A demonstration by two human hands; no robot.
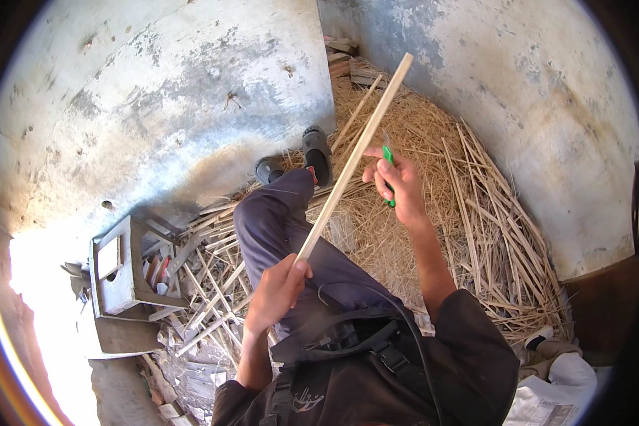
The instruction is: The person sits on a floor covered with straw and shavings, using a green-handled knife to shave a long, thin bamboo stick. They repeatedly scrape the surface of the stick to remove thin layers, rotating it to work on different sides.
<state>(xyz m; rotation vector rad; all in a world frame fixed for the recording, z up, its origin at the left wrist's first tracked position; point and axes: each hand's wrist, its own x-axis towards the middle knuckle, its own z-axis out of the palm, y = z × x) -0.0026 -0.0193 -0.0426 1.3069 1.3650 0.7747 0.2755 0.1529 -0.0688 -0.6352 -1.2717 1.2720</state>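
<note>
My left hand [275, 291] is closed round the lower end of a long pale wooden strip [355, 157]. The strip slants up and away to the right, across my bent leg and over the shavings. In my right hand [399, 183] is a green-handled cutter knife [389, 177], with its thin blade pointing away from me. My right index finger reaches toward the strip; whether it touches the wood I cannot tell. The other fingers wrap the knife's handle.
Curly shavings [376, 234] cover the floor ahead. Several long strips [486, 234] are heaped along the right wall, more lie at left. A worn wooden stool-like box [124, 266] stands at left with items inside. Dark shoes [317, 153] rest by the wall. A white sack [557, 390] lies lower right.
</note>
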